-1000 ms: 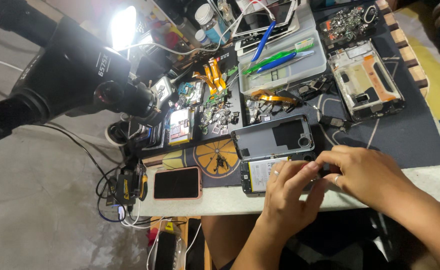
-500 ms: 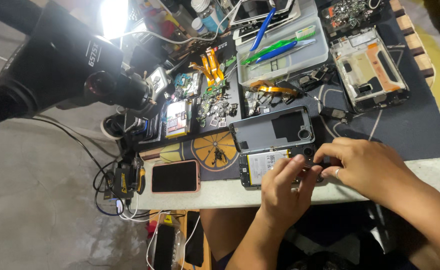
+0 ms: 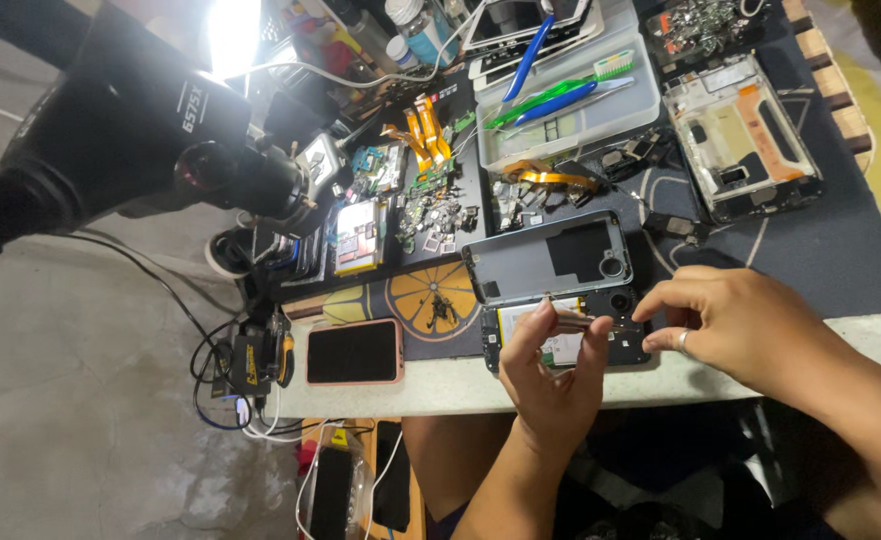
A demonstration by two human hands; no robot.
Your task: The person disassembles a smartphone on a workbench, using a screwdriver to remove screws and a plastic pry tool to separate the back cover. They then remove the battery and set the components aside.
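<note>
An opened smartphone (image 3: 566,335), its back removed and its battery and board exposed, is seen at the lower centre of the frame, at the front edge of a cluttered repair bench (image 3: 461,385). The left hand (image 3: 551,375) is raised over it, thumb and forefinger pinched together on what appear to be fine metal tweezers (image 3: 586,322), though the tool is too thin to be made out with certainty. The right hand (image 3: 746,325), a ring worn on one finger, is rested beside the phone's camera end, its fingers (image 3: 666,295) curled together and touching the phone's edge.

Just above, a detached grey back cover (image 3: 546,258) is laid flat, touching the open phone. A second, pink-cased phone (image 3: 355,351) lies screen-up to the left, well apart. At upper right, a stripped phone frame (image 3: 741,135) and a clear plastic tray (image 3: 571,95) holding a green toothbrush and blue pry tools are seen; loose screws and flex cables are scattered between. A microscope (image 3: 161,130) is mounted at upper left beneath a bright lamp.

Work this fine is judged best done with the phone braced firmly by the right hand and the tool tip lowered slowly, kept clear of the battery.
</note>
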